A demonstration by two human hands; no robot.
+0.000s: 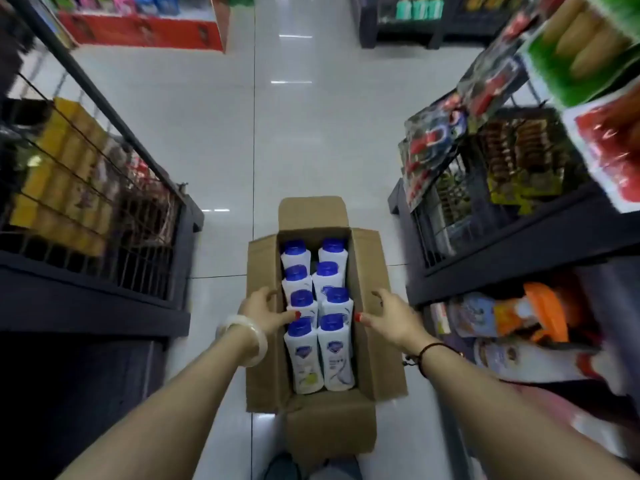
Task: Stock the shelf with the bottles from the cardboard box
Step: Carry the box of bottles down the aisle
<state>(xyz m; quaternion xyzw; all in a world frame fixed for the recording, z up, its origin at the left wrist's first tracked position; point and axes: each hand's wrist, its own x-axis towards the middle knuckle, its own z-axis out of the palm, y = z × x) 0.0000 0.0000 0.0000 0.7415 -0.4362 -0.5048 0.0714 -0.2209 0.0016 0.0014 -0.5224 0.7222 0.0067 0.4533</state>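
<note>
Left hand (265, 306), white bangle (242, 336) at wrist, fingers (262, 294) curled over left wall of cardboard box (266, 382); right hand (389, 313) grips right wall. Box on floor (311, 133), lower centre, flaps open, holding eight white bottles (304, 358), blue caps, shield logo, writing unreadable.

Both bare arms reach forward and down, nearly parallel. The left hand (266, 308) and the right hand (388, 311) have half-curled fingers, with the thumbs pointing toward each other.

cardboard box (377, 375): on the floor (294, 150), middle
bottles (304, 362): in the box, two rows
left shelf (86, 296), right shelf (519, 251): flanking the box
</note>
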